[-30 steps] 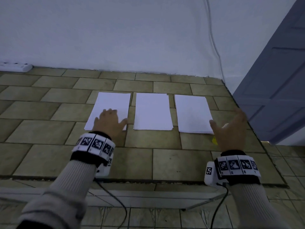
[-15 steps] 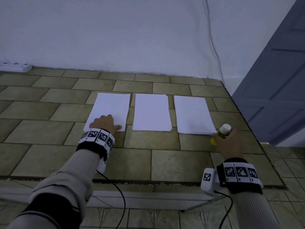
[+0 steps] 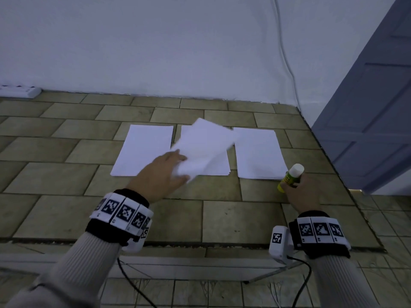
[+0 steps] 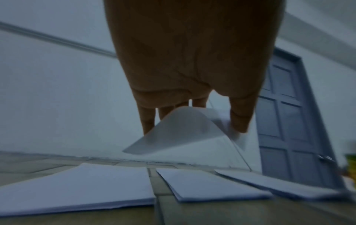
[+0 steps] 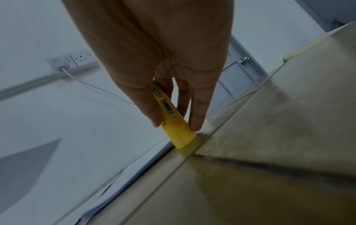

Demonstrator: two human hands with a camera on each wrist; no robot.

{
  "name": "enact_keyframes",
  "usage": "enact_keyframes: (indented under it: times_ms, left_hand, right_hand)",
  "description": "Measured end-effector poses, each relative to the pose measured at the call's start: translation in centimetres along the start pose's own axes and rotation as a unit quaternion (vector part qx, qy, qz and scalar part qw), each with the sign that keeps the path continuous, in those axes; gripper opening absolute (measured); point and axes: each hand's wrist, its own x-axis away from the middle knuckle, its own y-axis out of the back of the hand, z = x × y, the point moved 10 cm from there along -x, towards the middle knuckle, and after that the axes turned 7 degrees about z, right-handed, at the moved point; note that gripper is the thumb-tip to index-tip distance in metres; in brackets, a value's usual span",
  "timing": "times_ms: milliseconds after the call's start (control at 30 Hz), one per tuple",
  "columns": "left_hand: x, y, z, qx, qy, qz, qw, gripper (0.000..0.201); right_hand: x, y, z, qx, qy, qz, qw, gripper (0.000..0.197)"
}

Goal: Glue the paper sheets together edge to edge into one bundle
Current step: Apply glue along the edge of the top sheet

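A: Nearest the viewer, what are the two hands doing?

B: The left hand (image 3: 163, 174) is pinching a loose sheet (image 3: 205, 147) by its near corner, thumb below and fingers (image 4: 148, 120) on top, and is holding it in the air above the middle stack (image 3: 219, 168). The sheet is bowing and is blurred, so its exact tilt cannot be read. The right hand (image 3: 299, 192) is curling its fingers around a yellow glue stick (image 3: 290, 177); in the wrist view the stick's base is touching the tiled floor (image 3: 222, 218) just beside the near right corner of the right stack (image 3: 258, 154).

A: Is the glue stick being used?

B: Judging by the white cap showing at its top, it is not yet opened, so no glue appears to be going on.

A: And farther out?

B: Three white paper stacks are lying side by side on the floor, apart from one another with strips of tile showing between them: the left stack (image 3: 144, 150), the middle one and the right one. Beyond them a white wall (image 3: 178, 45) is rising, with a white cable (image 3: 287, 58) running down it and a grey door (image 3: 378, 107) standing at the right.

A: How far along is the task?

B: It appears to be only starting. One sheet is being lifted; no edges are being joined, and uncapping, gluing and bundling all seem to be remaining.
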Motion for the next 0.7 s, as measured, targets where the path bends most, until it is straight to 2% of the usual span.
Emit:
enact_keyframes:
  times_ms: [133, 267, 400, 567, 633, 700]
  left_hand:
    - [1.7, -4.7, -1.4, -0.072, -0.047, 0.135, 0.987, 0.056]
    - [2.6, -8.0, -0.3, -0.168, -0.073, 0.203, 0.962, 0.057]
    - [3.6, -9.2, 0.6, -0.214, -0.052, 0.253, 0.942, 0.07]
    - [4.5, -9.3, 1.0, -0.195, -0.035, 0.257, 0.946, 0.076]
    - [4.6, -8.8, 1.4, -0.172, -0.006, 0.22, 0.96, 0.071]
    - [4.7, -8.0, 2.3, -0.164, 0.053, 0.162, 0.972, 0.073]
  right_hand:
    - [0.2, -0.2, 0.6, 0.009, 0.009, 0.018, 1.0, 0.045]
    - [0.6, -0.6, 1.8, 0.023, 0.027, 0.041, 0.999, 0.049]
    - [1.0, -1.0, 2.9, 0.016, 0.058, 0.053, 0.997, 0.052]
    - [1.9, -2.4, 4.7, -0.007, 0.107, 0.096, 0.99, 0.041]
    - [2.4, -3.4, 5.5, -0.028, 0.123, 0.129, 0.984, 0.032]
    - [3.1, -4.3, 6.5, -0.041, 0.149, 0.154, 0.976, 0.026]
